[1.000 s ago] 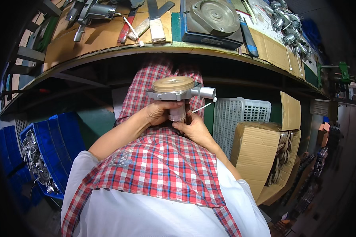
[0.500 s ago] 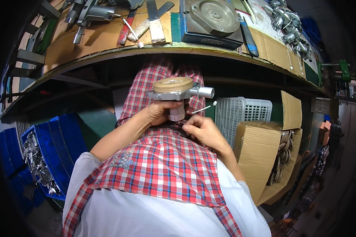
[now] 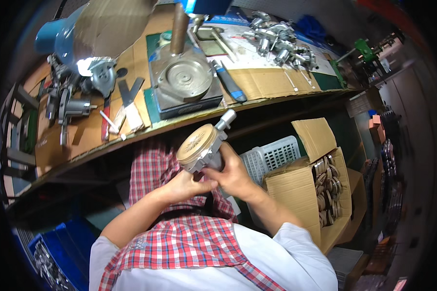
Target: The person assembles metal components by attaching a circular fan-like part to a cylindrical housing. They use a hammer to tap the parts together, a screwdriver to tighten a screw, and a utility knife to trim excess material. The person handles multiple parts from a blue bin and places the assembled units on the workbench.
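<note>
A grey metal housing (image 3: 210, 159) with a round tan disc (image 3: 197, 144) on top and a short pipe stub (image 3: 225, 120) is held tilted above my lap. The stub points toward the bench, up and right. My right hand (image 3: 234, 172) wraps round the housing's right side, its thumb underneath. Against the lower left side, my left hand (image 3: 182, 186) is cupped, with its thumb stretched toward the right hand. The left fingers are mostly hidden below the housing.
On the bench ahead stand a round metal fixture (image 3: 184, 77), a blue-black handled tool (image 3: 229, 82) and a heap of metal castings (image 3: 281, 43). A white basket (image 3: 272, 154) and a carton of round parts (image 3: 296, 194) are at right. A blue bin (image 3: 70, 252) stands lower left.
The housing has gone from level to tilted, its stub swinging upward. My right hand has moved up from below and taken hold of it. The view has shifted, showing more of the bench.
</note>
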`<action>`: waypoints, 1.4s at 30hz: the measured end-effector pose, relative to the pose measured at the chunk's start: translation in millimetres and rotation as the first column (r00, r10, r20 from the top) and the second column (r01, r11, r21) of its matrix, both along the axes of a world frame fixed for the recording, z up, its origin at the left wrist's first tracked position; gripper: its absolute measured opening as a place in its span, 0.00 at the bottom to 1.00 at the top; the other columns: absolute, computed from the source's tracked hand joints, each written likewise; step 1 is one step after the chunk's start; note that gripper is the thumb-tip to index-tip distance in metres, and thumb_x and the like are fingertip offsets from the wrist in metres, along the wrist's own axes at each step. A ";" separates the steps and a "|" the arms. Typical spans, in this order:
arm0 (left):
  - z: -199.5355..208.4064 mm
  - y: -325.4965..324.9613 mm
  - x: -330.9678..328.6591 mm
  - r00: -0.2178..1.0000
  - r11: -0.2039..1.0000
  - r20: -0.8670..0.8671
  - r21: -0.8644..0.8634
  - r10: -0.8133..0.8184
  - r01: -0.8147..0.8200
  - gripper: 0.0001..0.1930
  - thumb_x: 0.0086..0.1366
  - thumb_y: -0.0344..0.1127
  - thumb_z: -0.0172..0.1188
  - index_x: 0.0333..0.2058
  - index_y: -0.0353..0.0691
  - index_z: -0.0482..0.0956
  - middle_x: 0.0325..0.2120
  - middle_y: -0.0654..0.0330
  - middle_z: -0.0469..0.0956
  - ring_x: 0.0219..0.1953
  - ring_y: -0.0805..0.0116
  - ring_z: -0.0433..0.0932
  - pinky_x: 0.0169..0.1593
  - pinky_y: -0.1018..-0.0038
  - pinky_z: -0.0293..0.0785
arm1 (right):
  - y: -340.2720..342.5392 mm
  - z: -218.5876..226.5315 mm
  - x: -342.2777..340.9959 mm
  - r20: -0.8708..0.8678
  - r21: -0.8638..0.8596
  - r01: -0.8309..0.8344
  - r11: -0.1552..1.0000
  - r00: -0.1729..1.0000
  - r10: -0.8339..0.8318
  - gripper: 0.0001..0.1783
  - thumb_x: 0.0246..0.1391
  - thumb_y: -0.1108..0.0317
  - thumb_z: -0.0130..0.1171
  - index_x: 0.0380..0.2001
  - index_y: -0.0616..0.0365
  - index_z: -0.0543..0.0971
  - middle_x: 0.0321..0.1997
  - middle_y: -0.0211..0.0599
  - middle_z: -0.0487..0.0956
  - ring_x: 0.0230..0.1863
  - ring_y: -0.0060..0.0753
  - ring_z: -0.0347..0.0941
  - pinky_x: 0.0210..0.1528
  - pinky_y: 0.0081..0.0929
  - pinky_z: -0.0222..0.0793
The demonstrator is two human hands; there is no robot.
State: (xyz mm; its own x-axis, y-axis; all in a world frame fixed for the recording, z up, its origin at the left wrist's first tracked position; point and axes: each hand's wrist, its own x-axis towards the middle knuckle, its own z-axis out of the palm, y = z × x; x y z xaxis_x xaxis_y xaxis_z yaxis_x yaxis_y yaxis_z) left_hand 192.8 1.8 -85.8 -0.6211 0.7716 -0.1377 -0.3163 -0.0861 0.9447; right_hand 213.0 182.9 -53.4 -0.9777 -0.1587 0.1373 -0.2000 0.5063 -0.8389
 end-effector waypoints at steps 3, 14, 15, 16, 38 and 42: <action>-0.9 -11.5 -1.5 0.975 0.995 -0.222 -0.091 0.013 -0.034 0.44 0.62 0.39 0.64 0.68 0.37 0.45 0.65 0.44 0.56 0.68 0.56 0.54 0.68 0.63 0.54 | 48.5 38.7 -41.1 -0.392 0.388 0.247 0.888 0.916 -0.084 0.26 0.36 0.76 0.62 0.43 0.68 0.68 0.42 0.53 0.71 0.46 0.55 0.67 0.50 0.43 0.66; -27.7 -86.3 15.3 0.882 0.888 0.121 -0.131 0.455 -0.441 0.33 0.64 0.26 0.57 0.65 0.34 0.54 0.56 0.48 0.69 0.57 0.61 0.71 0.60 0.67 0.67 | 326.7 19.9 -268.7 -0.468 0.330 0.884 0.330 0.457 -0.756 0.30 0.41 0.68 0.66 0.48 0.68 0.68 0.50 0.59 0.73 0.56 0.61 0.66 0.59 0.46 0.62; -32.7 -88.0 20.0 0.876 0.883 0.127 -0.138 0.465 -0.449 0.33 0.64 0.26 0.57 0.65 0.34 0.54 0.56 0.48 0.70 0.56 0.62 0.72 0.59 0.68 0.68 | 336.2 10.2 -279.9 -0.445 0.382 0.864 0.328 0.483 -0.754 0.30 0.41 0.67 0.67 0.47 0.67 0.68 0.51 0.58 0.73 0.55 0.61 0.66 0.58 0.46 0.62; -37.3 -87.6 21.4 0.871 0.879 0.135 -0.140 0.472 -0.455 0.33 0.63 0.27 0.58 0.65 0.34 0.54 0.55 0.48 0.70 0.55 0.62 0.73 0.59 0.68 0.68 | 348.3 0.8 -286.8 -0.432 0.417 0.834 0.362 0.532 -0.728 0.30 0.43 0.65 0.68 0.47 0.66 0.68 0.54 0.56 0.72 0.58 0.59 0.65 0.61 0.45 0.59; -43.9 -96.3 42.8 0.851 0.875 0.208 -0.167 0.482 -0.455 0.31 0.64 0.31 0.58 0.64 0.32 0.58 0.52 0.49 0.74 0.50 0.62 0.77 0.54 0.72 0.72 | 344.9 44.7 -43.8 -0.658 0.229 0.846 0.481 0.498 -0.565 0.25 0.57 0.58 0.59 0.55 0.55 0.74 0.52 0.45 0.75 0.53 0.44 0.71 0.57 0.38 0.64; -73.0 -107.7 55.1 0.805 0.870 0.342 -0.096 0.485 -0.483 0.33 0.64 0.35 0.60 0.63 0.28 0.56 0.51 0.45 0.74 0.49 0.60 0.78 0.53 0.73 0.74 | 463.6 -17.2 69.7 -0.384 -0.097 0.980 0.172 0.123 -0.915 0.17 0.56 0.63 0.57 0.44 0.64 0.79 0.43 0.47 0.82 0.45 0.41 0.78 0.49 0.32 0.71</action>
State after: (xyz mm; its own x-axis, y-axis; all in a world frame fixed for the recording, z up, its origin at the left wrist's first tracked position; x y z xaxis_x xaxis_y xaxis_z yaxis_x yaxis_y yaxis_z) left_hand 247.9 -106.0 -158.9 -0.8253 0.3827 -0.4152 -0.5382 -0.3107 0.7835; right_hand 282.7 646.5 -70.6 -0.2544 0.8172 0.5171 0.3421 0.5762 -0.7423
